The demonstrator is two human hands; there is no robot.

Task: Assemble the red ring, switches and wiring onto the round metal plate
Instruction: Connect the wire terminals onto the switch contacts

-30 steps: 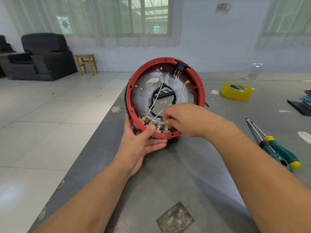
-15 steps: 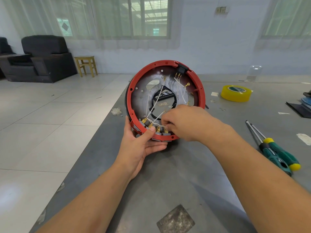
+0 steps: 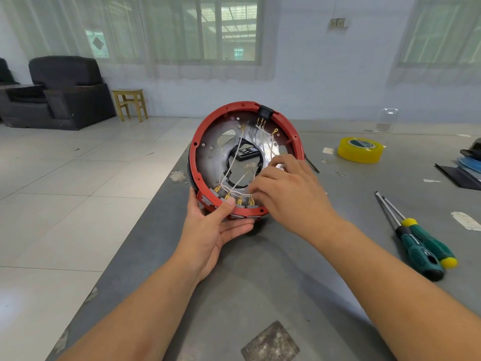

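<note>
The red ring (image 3: 194,162) sits around the round metal plate (image 3: 211,162), tilted up facing me above the grey table. My left hand (image 3: 216,230) grips its lower rim, thumb on the inside by the grey switches (image 3: 234,201) with brass terminals. White wires (image 3: 231,168) run from those terminals up to a black switch (image 3: 265,112) at the top of the ring. My right hand (image 3: 283,188) reaches inside at the lower right, fingers curled over the wires near the rightmost terminal; what its fingertips hold is hidden.
Two green-handled screwdrivers (image 3: 419,243) lie on the grey table (image 3: 273,282) to the right. A roll of yellow tape (image 3: 360,149) and dark items (image 3: 466,165) sit further back right. The table's left edge runs beside tiled floor; a sofa and wooden stool stand far left.
The ring and both hands have stayed almost in place. My right hand has shifted slightly up and right inside the ring, fingers working at the wires.
</note>
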